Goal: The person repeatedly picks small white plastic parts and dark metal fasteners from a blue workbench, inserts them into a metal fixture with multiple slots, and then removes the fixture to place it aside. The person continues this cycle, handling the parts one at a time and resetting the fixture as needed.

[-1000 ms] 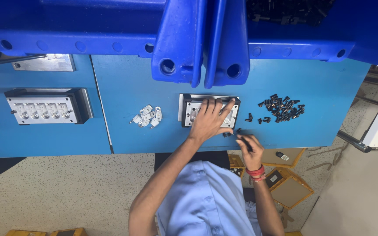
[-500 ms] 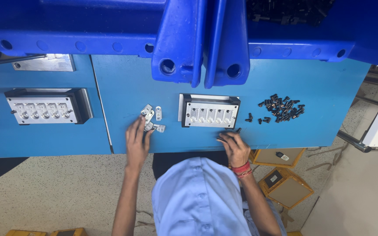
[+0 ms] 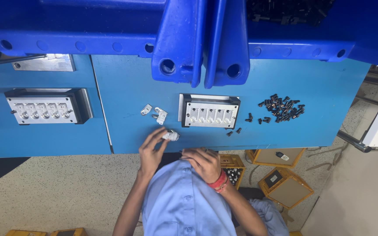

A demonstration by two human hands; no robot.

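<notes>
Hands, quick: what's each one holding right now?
Left hand: fingertips closed on small pale metal part.
Right hand: curled at table edge; contents cannot be told.

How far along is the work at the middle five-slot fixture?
Done: unclear. The pockets of the grey five-slot metal fixture look pale, but I cannot tell if they are filled. In hand: the left hand pinches a small silvery clip; the right hand is curled nearby. Left: two silvery clips and a pile of small black parts lie loose.

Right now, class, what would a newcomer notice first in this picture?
The big blue machine frame across the top. Below it, on the blue workbench, a white five-slot fixture sits beside a heap of small black parts. At the bench edge, the left hand holds a small white metal piece.
</notes>
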